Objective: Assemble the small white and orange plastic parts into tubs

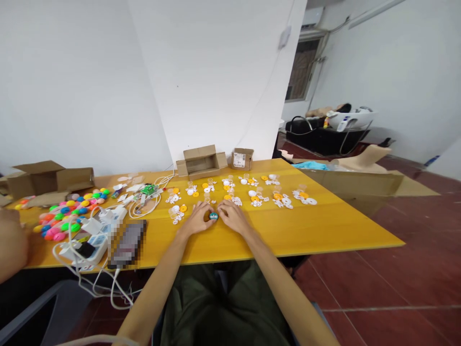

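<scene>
A small round teal piece (213,216) with pale markings on top is at the table's front middle, between my hands. My left hand (197,218) curls around its left side, thumb and fingers closed on it. On the other side, my right hand (233,215) has its fingers bent and closed, with the fingertips at the piece's right edge. Exactly how the right fingers touch it is too small to make out. Just beyond my hands lie small groups of parts: white cups (252,193), orange discs (227,197), clear cups (207,197) and flat white pieces (236,201).
To the left are colourful plastic shells (68,211), a power strip (108,226) with tangled white cables, a blurred phone (127,244) and a green circuit board (150,189). Cardboard boxes (201,163) stand along the wall. Another person's arm (12,240) reaches in at far left.
</scene>
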Demonstrator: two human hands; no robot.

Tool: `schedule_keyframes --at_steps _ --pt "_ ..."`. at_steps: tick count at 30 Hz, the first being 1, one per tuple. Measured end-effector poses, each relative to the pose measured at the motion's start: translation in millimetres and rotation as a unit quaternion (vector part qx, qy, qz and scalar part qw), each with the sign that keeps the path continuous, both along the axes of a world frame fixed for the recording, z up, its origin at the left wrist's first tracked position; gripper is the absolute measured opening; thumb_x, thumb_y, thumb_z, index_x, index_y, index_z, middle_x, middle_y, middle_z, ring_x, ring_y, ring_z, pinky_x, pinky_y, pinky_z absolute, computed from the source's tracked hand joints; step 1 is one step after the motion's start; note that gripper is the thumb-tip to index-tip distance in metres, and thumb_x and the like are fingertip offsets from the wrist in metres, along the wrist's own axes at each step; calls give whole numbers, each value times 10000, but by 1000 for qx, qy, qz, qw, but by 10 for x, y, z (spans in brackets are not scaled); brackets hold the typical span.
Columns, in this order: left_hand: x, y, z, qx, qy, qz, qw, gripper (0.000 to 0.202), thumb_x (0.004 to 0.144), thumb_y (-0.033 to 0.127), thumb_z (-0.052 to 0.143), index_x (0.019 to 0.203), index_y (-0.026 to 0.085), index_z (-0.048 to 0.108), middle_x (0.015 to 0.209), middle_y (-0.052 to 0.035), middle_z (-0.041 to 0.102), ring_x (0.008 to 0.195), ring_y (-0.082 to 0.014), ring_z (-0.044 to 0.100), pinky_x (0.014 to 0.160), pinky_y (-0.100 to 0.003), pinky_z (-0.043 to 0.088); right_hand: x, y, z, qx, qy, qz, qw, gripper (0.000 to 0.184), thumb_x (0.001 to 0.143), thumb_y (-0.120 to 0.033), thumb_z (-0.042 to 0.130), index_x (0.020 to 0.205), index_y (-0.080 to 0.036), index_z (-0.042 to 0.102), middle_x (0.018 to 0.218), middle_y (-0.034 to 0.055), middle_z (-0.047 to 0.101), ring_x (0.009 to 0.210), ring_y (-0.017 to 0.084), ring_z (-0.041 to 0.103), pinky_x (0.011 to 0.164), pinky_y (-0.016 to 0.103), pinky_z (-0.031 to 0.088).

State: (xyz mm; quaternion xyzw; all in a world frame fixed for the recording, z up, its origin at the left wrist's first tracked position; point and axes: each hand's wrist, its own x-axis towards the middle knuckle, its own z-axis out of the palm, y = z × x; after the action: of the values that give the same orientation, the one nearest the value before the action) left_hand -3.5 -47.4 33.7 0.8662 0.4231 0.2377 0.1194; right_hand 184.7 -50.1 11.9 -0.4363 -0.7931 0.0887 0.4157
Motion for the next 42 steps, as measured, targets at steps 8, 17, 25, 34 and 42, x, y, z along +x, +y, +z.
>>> schedule_keyframes --at_steps 8,17,25,34,42 --pt "2 -16 20 -16 -3 -1 1000 144 825 270 620 968 257 626 1020 -42 648 1051 -273 538 1002 -477 406 5 10 -18 -9 -15 -4 1000 219 869 -77 541 739 -218 645 867 32 656 878 181 593 827 290 460" --pt "6 -12 7 -12 -4 -3 1000 133 818 279 646 949 262 629 1016 -30 649 1042 -260 545 988 -461 413 15 33 -39 -9 -26 -10 1000 215 870 -79 549 751 -221 658 864 32 655 869 177 598 810 284 463" --pt "-2 -29 17 -13 -14 -12 1000 150 822 288 644 968 258 634 1029 -35 645 1041 -259 541 991 -471 416 11 21 -22 -20 -31 -18 999 230 874 -73 539 740 -216 659 854 35 654 867 178 601 806 283 462" --pt "-62 42 47 8 -122 71 990 210 825 168 536 996 250 626 1064 -37 660 1069 -252 564 1025 -451 419 2 35 -44 -10 -30 -23 999 235 883 -79 534 746 -219 664 859 38 670 865 183 613 801 285 471" --pt "-178 210 -79 55 -126 221 965 193 775 177 588 948 260 611 1082 -68 653 1103 -317 560 974 -483 451 -3 42 -35 -9 -37 -29 999 227 879 -79 543 747 -221 661 859 34 669 858 178 615 790 276 470"
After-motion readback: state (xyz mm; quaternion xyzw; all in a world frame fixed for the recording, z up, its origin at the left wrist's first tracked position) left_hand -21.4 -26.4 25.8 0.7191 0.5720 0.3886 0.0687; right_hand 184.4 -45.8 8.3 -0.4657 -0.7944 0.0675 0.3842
